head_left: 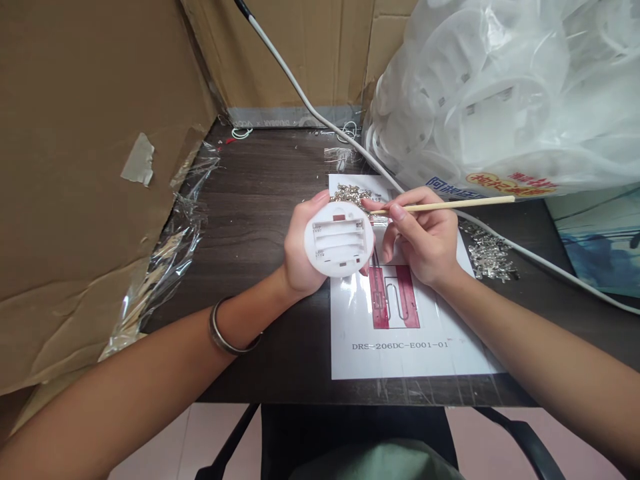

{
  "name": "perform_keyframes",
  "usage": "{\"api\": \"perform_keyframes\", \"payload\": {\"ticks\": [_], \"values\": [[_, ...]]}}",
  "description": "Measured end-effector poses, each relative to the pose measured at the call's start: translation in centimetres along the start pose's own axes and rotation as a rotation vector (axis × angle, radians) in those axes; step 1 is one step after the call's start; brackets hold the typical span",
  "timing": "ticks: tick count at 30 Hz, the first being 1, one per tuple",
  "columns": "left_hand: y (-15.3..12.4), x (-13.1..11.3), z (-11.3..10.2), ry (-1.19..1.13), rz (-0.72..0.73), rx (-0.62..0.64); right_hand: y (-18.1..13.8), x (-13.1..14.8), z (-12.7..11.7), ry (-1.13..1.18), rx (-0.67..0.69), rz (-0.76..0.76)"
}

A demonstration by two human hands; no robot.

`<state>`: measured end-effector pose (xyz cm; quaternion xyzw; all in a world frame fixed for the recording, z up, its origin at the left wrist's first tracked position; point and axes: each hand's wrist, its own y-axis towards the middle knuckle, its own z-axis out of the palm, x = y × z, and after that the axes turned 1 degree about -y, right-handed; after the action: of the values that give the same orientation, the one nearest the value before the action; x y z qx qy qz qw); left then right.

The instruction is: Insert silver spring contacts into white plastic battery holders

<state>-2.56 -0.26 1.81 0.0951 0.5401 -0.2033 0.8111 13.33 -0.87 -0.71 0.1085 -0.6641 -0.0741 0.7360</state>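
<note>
Head view: gripping a round white battery case (pixel 339 239) in the left hand (pixel 299 259), over the desk (pixel 260 200) centre. Pinching a wooden stick (pixel 450 205) in the right hand (pixel 426 245) at 3 o'clock, tip at the case's 2 o'clock rim. Beneath, a printed sheet (pixel 400 350); metal parts (pixel 349 193) at 12 o'clock.

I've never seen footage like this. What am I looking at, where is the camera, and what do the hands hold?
There is no machine here: these are a person's two bare hands, filmed by one camera worn on the head, looking down. The left hand holds a white round case with battery slots facing up. The right hand pinches a thin wooden stick, its tip at the case's edge. Under them, on the dark table, lies a printed sheet. Little metal pieces lie in a heap to the right, and a plastic bag of white round parts stands behind.
</note>
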Motion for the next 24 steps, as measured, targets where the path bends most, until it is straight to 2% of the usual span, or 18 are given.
{"api": "perform_keyframes", "payload": {"ticks": [3, 5, 24], "values": [[-0.36, -0.19, -0.26, -0.152, -0.018, 0.172, 0.03, -0.01, 0.01, 0.033, 0.02, -0.001], [-0.5, -0.23, -0.33, -0.166, -0.032, 0.206, 0.05, -0.05, 0.0, 0.042, 0.026, 0.001], [-0.57, -0.33, -0.32, -0.167, -0.084, 0.212, 0.09, -0.08, 0.03, -0.013, 0.039, 0.018]]}}
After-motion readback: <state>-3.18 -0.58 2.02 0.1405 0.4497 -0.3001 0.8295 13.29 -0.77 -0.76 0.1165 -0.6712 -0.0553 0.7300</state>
